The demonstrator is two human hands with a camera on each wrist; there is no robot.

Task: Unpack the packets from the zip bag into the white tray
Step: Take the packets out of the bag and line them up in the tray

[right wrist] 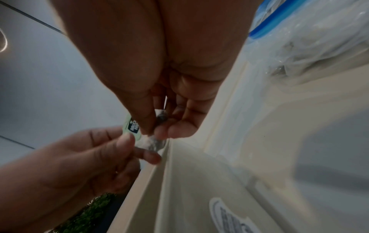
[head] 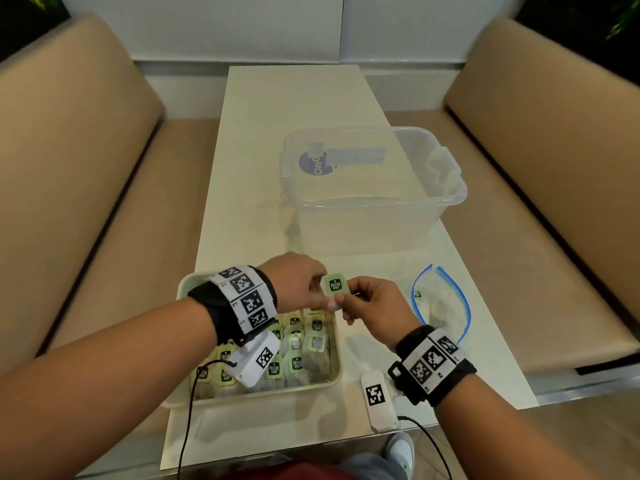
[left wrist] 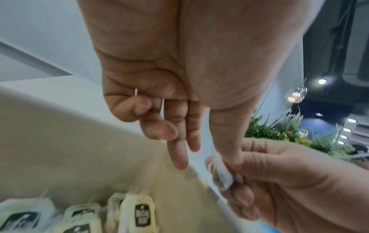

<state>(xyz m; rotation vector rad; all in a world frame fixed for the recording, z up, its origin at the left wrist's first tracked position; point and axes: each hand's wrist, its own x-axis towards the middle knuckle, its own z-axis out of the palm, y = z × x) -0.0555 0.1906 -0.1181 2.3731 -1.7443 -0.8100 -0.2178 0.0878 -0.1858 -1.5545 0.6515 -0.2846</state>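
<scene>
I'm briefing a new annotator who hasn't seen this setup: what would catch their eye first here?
Both hands meet above the table, the left hand and right hand pinching one green-tagged tea bag. Below the left wrist, the white tray is packed with similar tea bags. To the right lies the blue-rimmed zip bag.

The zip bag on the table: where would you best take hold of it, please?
Probably at the open blue-edged mouth of the zip bag, from its far end with the right hand. The bag lies flat and limp on the table, so the stiffer rim offers the firmest pinch.
</scene>
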